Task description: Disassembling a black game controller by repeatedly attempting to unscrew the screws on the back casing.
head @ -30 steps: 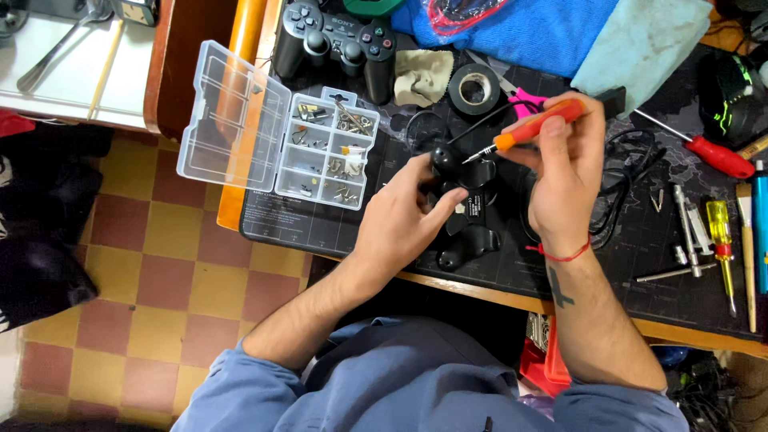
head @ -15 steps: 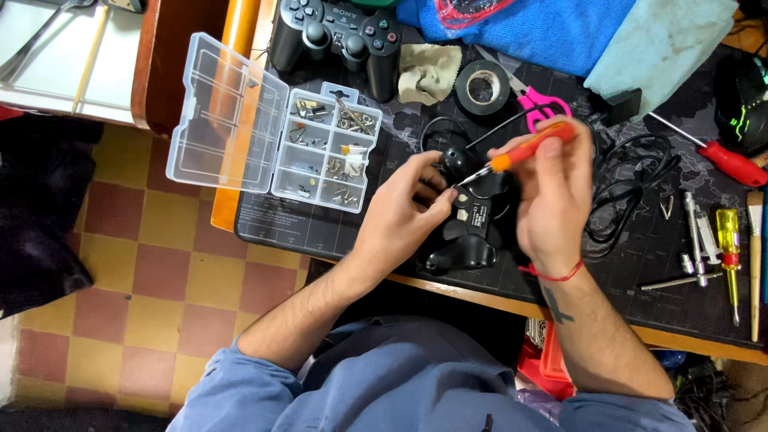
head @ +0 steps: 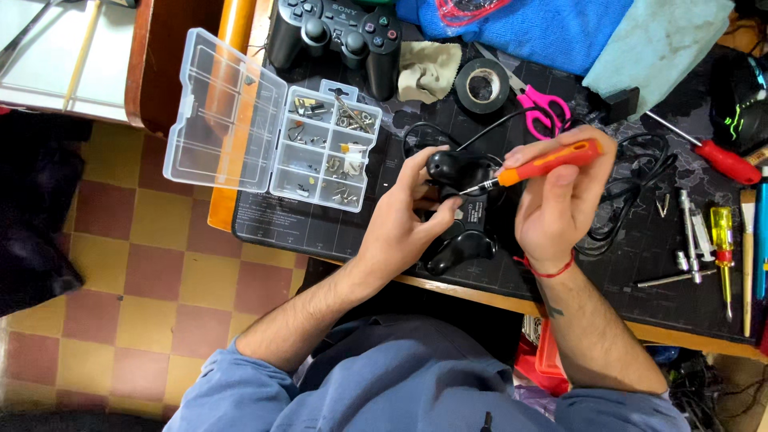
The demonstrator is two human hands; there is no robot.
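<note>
A black game controller point(head: 468, 216) lies face down on the dark mat point(head: 336, 228) near the worktop's front edge, much of its body hidden beneath two hands; only its rounded grips and a patch of its back with a pale label show. Its finish is matte black, and a black cable point(head: 632, 212) loops away to the right. The left hand point(head: 408, 220) steadies the shell, thumb and fingers point(head: 424, 164) pinched close together at the upper grip; whether they nip a screw is too small to tell. The right hand point(head: 560, 200) wraps around an orange-handled screwdriver point(head: 536, 166), fingers closed on the handle, its metal tip touching the controller's back. Left of the work sits a clear compartment box point(head: 320, 160), lid thrown open, small screws and metal bits in its cells. Behind are a second black controller point(head: 336, 32), a roll of black tape point(head: 482, 84) and pink-handled scissors point(head: 544, 112). At far right lie a red screwdriver point(head: 720, 160) and a yellow one point(head: 722, 240), with more tools cut off by the frame edge.
</note>
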